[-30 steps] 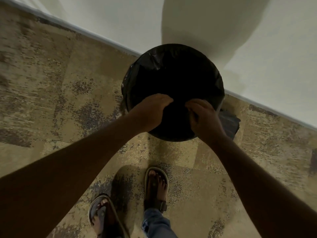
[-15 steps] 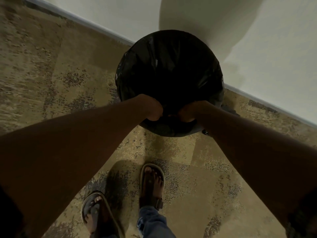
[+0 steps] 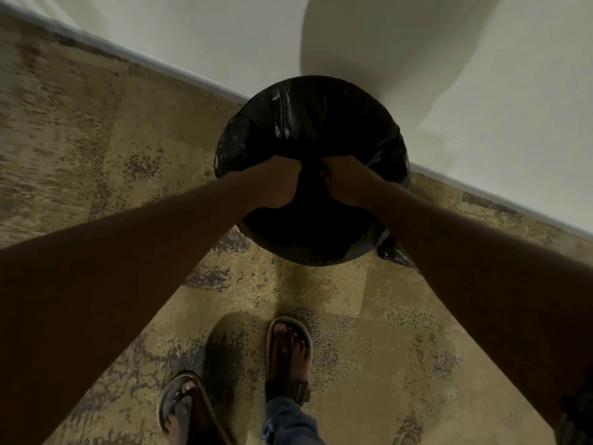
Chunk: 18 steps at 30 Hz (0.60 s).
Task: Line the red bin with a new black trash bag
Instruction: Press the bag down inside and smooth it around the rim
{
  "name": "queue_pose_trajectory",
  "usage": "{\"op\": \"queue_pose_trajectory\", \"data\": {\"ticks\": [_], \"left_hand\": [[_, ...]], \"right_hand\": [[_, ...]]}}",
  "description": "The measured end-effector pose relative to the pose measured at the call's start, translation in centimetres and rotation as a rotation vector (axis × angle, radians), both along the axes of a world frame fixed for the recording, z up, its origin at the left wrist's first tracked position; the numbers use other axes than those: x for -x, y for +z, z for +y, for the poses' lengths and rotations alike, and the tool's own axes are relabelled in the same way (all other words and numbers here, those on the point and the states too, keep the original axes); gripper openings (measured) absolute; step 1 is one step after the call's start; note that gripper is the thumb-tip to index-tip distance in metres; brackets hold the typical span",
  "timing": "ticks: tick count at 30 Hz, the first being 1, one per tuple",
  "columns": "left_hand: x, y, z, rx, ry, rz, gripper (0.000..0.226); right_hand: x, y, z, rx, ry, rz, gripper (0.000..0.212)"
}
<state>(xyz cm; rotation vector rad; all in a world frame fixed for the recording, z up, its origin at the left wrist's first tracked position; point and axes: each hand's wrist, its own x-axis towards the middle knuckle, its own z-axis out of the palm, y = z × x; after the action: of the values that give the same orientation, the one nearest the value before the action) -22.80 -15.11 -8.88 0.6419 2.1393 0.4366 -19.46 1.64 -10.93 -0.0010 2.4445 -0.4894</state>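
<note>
A round bin stands on the carpet against the wall, wholly covered by a glossy black trash bag (image 3: 308, 130); none of the bin's red shows. The bag drapes over the rim and down the sides. My left hand (image 3: 279, 184) and my right hand (image 3: 345, 179) are side by side inside the mouth of the bin, near its front rim. Both are fisted, gripping the bag's plastic. A loose corner of black plastic (image 3: 393, 252) sticks out at the bin's lower right.
A white wall (image 3: 481, 107) with a pale baseboard (image 3: 160, 61) runs diagonally right behind the bin. Mottled tan carpet (image 3: 96, 149) lies to the left and in front. My two sandalled feet (image 3: 288, 358) stand just before the bin.
Both hands have gone from resting on the front rim to reaching deeper into the bin, fisted on the bag. The view shifted a little.
</note>
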Motion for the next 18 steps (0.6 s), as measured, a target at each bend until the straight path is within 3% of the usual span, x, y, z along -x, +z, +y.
{"op": "queue_pose_trajectory", "data": {"ticks": [4,8,12,15,18], "left_hand": [[2.5,1.1,-0.5,-0.061,0.321,-0.133,0.037],[2.8,1.1,-0.9,-0.120,0.698,-0.219,0.031],[2.2,1.9,-1.0,-0.173,0.730,-0.177,0.024],[1.6,3.0,-1.6,-0.228,0.685,0.021,0.020],[1.3,4.2,-3.1,-0.201,0.651,0.351,0.035]], "right_hand": [[2.5,0.5,1.1,0.000,-0.027,-0.119,0.035],[3.6,0.1,1.4,0.030,-0.138,-0.073,0.036],[3.0,0.7,0.6,0.095,-0.240,0.026,0.047],[1.9,1.8,-0.3,0.139,-0.269,0.075,0.041],[0.6,2.7,-0.6,0.037,-0.247,0.338,0.043]]}}
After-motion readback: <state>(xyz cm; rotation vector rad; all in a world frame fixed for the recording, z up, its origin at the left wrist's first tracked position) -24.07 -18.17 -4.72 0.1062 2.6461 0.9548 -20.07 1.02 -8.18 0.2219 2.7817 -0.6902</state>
